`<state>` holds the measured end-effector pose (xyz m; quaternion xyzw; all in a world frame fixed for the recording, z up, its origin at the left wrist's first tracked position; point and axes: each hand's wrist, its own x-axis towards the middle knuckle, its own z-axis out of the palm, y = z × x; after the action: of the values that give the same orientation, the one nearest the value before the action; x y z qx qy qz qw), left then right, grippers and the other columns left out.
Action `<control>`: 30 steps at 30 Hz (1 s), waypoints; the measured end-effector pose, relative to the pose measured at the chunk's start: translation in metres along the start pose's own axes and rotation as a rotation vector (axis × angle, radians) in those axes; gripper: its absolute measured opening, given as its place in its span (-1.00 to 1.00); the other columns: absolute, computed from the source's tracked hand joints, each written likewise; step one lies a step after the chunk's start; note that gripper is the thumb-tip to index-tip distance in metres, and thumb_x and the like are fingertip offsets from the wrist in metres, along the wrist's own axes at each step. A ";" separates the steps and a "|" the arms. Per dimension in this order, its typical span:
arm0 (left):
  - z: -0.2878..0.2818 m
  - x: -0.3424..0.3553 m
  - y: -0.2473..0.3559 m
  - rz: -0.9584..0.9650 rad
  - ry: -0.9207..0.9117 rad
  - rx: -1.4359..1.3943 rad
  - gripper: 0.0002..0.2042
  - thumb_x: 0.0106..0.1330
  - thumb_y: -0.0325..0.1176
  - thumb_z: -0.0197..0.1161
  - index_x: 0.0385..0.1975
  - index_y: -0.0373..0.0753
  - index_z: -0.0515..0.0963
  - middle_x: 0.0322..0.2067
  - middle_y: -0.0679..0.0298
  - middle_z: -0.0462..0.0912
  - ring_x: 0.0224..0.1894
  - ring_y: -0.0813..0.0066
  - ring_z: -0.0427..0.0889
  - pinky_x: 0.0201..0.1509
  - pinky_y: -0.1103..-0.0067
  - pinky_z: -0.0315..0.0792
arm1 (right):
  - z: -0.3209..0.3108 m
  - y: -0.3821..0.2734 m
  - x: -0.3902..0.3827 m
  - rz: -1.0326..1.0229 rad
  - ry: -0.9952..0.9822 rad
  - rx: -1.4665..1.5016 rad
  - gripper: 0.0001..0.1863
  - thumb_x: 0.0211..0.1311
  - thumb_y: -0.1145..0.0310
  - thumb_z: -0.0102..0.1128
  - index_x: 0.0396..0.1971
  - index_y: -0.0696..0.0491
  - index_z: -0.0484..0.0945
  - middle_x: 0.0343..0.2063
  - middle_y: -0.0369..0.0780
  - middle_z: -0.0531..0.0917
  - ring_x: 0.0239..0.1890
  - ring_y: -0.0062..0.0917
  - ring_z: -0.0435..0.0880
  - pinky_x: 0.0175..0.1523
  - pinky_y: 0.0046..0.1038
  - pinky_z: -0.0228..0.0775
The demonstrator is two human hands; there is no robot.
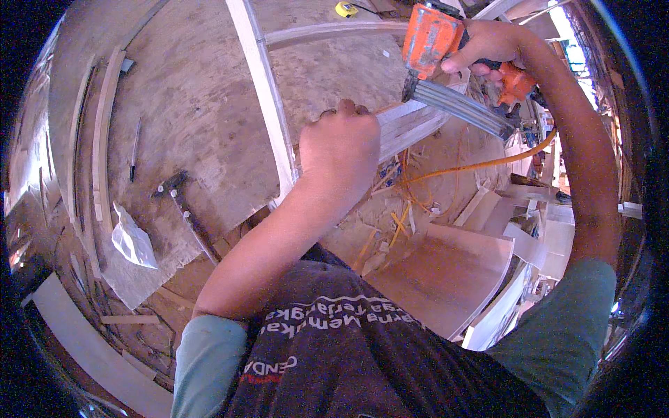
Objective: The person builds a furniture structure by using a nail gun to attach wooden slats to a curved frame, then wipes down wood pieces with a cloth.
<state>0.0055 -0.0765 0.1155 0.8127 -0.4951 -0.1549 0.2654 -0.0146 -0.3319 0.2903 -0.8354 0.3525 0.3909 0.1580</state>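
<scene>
My left hand point(339, 150) is closed on a pale wooden board point(411, 136) that slants up to the right in front of me; its fingertips are largely hidden. My right hand point(491, 49) grips an orange and black nail gun point(432, 38) at upper right, its nose at the board's upper side and its grey magazine point(463, 111) slanting over the board. An orange hose point(474, 161) runs below the tool. A long whitish batten point(254, 83) lies just left of my left hand, and another wooden strip point(320, 31) crosses farther away.
The large worktop point(188, 118) holds a hammer point(198, 226), a pen point(134, 153), a white plastic bag point(132, 237), long strips point(104, 139) and a yellow tape measure point(345, 10). Below right are a curved plywood panel point(425, 279), several offcuts and hose coils. More boards point(90, 348) lie lower left.
</scene>
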 end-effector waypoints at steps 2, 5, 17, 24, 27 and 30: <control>0.000 -0.001 0.001 0.001 0.013 0.013 -0.77 0.14 -0.45 0.30 -0.21 -0.36 0.67 -0.14 0.04 0.68 -0.11 0.10 0.77 -0.13 0.30 0.69 | 0.001 -0.005 -0.004 -0.017 0.000 0.015 -0.55 0.05 -0.07 0.47 -0.33 0.02 0.62 -0.75 -0.42 0.40 -0.79 -0.67 0.37 -0.67 -0.50 0.18; -0.002 -0.001 -0.001 -0.002 0.014 0.031 -0.78 0.13 -0.46 0.31 -0.23 -0.36 0.67 -0.15 0.04 0.68 -0.11 0.11 0.77 -0.12 0.29 0.69 | 0.008 -0.026 -0.007 -0.072 -0.051 0.088 -0.54 0.07 0.02 0.47 -0.30 0.13 0.59 -0.81 -0.41 0.35 -0.83 -0.69 0.35 -0.70 -0.55 0.19; 0.004 -0.002 0.000 0.010 0.099 0.026 -0.81 0.08 -0.47 0.31 -0.29 -0.33 0.68 -0.20 0.05 0.70 -0.15 0.07 0.78 -0.16 0.27 0.69 | 0.007 -0.039 -0.002 0.038 -0.257 0.227 -0.70 0.28 0.09 0.42 -0.48 -0.05 0.58 -0.72 -0.47 0.36 -0.68 -0.71 0.32 -0.52 -0.55 0.16; 0.001 -0.001 0.001 0.014 0.065 0.026 -0.81 0.11 -0.47 0.29 -0.28 -0.34 0.68 -0.19 0.03 0.69 -0.15 0.04 0.77 -0.17 0.27 0.69 | 0.002 -0.035 0.007 -0.077 -0.358 0.232 -0.76 0.31 0.15 0.39 -0.43 -0.05 0.58 -0.71 -0.48 0.34 -0.67 -0.72 0.31 -0.53 -0.57 0.14; 0.001 -0.003 -0.002 0.045 0.070 0.004 -0.78 0.11 -0.45 0.31 -0.24 -0.36 0.66 -0.08 -0.02 0.63 -0.10 0.03 0.75 -0.13 0.28 0.67 | 0.003 -0.032 0.001 -0.125 -0.416 0.325 -0.77 0.32 0.17 0.38 -0.41 -0.03 0.59 -0.71 -0.47 0.35 -0.67 -0.71 0.32 -0.52 -0.56 0.16; -0.013 -0.016 0.000 0.154 0.229 -0.030 -0.70 0.09 -0.46 0.34 -0.15 -0.36 0.66 0.03 -0.05 0.54 -0.04 0.03 0.68 -0.04 0.28 0.62 | 0.005 -0.036 -0.015 -0.116 -0.256 0.264 -0.76 0.32 0.18 0.37 -0.43 0.00 0.59 -0.70 -0.45 0.39 -0.66 -0.70 0.35 -0.50 -0.55 0.20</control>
<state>0.0048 -0.0583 0.1260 0.7804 -0.5202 -0.0475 0.3436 0.0014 -0.2973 0.2979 -0.7698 0.3291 0.4346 0.3319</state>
